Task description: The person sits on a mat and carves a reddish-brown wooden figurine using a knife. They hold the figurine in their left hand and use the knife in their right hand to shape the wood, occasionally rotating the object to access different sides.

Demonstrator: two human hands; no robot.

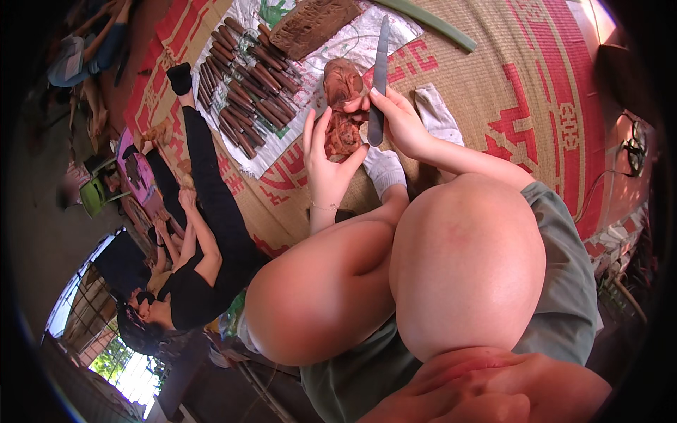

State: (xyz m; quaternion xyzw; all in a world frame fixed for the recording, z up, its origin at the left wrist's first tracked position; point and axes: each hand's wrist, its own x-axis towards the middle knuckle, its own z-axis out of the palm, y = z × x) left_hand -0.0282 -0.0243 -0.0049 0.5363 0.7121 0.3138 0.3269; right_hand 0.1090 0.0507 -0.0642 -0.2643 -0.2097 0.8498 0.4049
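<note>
We hold our left hand (328, 166) against the carved wooden figure (343, 79), our right hand (403, 125) gripping a knife (381, 60) beside it, wooden-handled carving tools (258, 82) left of it and a brown block (310, 27) beyond it.

The knife (379, 70) hides part of the right hand's (400, 123) fingers. The upper edge cuts off the green strip (437, 25). A seated person (68, 63) at upper left is too blurred to make out.
</note>
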